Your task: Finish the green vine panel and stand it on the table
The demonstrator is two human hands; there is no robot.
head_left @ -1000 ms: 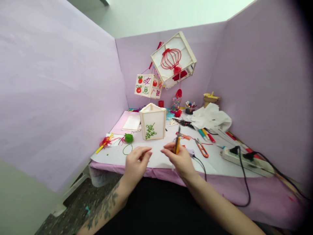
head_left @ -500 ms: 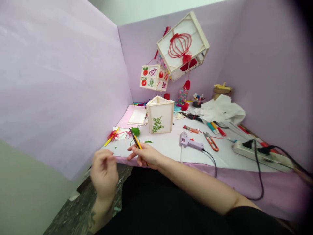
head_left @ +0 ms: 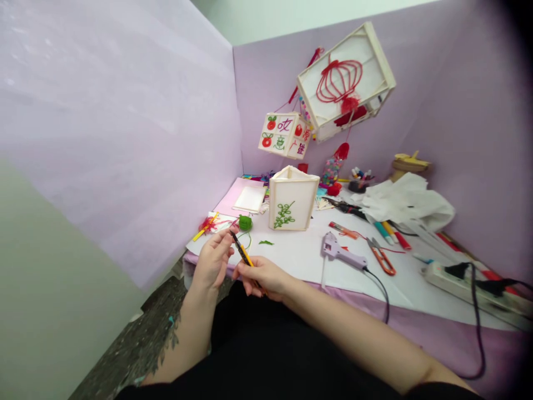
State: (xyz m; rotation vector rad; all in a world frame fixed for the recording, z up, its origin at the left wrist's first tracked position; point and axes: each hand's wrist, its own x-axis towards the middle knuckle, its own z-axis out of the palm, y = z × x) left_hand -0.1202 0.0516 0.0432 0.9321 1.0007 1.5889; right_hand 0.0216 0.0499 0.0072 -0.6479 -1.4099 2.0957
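Note:
A yellow-and-black utility knife [head_left: 242, 249] slants up and left over the table's front edge, with my right hand [head_left: 266, 276] closed round its lower part. My left hand [head_left: 213, 260] is at the knife's upper end, fingers curled and thumb against them. Anything small between those fingertips is too small to make out. Just beyond my hands lies a ball of green yarn [head_left: 245, 223] with a loose strand. A white three-sided lantern [head_left: 297, 203] with a green leafy sprig on its front stands upright in the middle of the table.
To the right lie a lilac glue gun [head_left: 343, 253] with its cord, orange-handled snips [head_left: 382, 258] and a power strip [head_left: 466, 289]. Crumpled white material [head_left: 410, 203] sits behind them. Two decorated lanterns hang above, the larger lantern [head_left: 347, 78] tilted. Red yarn [head_left: 207, 223] lies at left.
My left hand has come up and right to the knife's tip. The knife stays in my right hand. The whole scene has shifted right in the view.

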